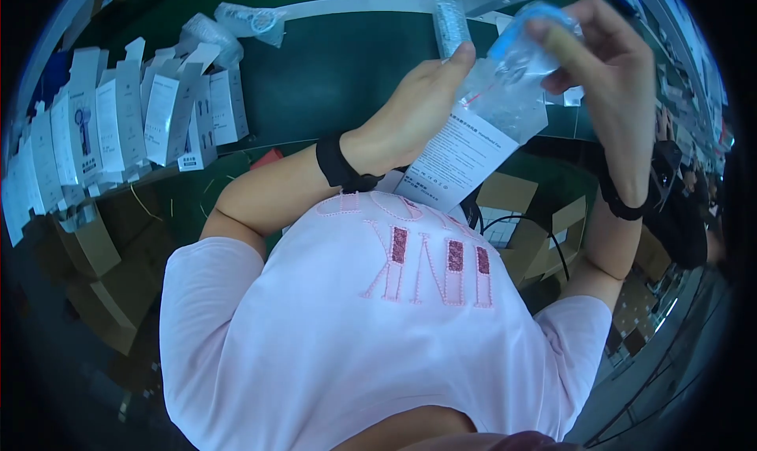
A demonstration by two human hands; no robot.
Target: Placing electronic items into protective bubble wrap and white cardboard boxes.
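My left hand [422,108] is wrapped round a white printed carton [457,161], which is tilted with its open end up and to the right. At that open end is a clear plastic bag [509,76] with a light blue part [527,27] at its top. My right hand [603,68] pinches the bag's upper part between thumb and fingers. The bag's lower part meets the carton's mouth; how far it reaches inside cannot be told. A bubble-wrapped item [449,24] lies just beyond my left thumb.
Several white cartons [118,120] stand in a row with flaps up at the left of the green table [331,72]. More bubble-wrapped items [251,23] lie behind them. Brown cardboard boxes [505,203] sit below the table edge. Another person [678,206] is at the far right.
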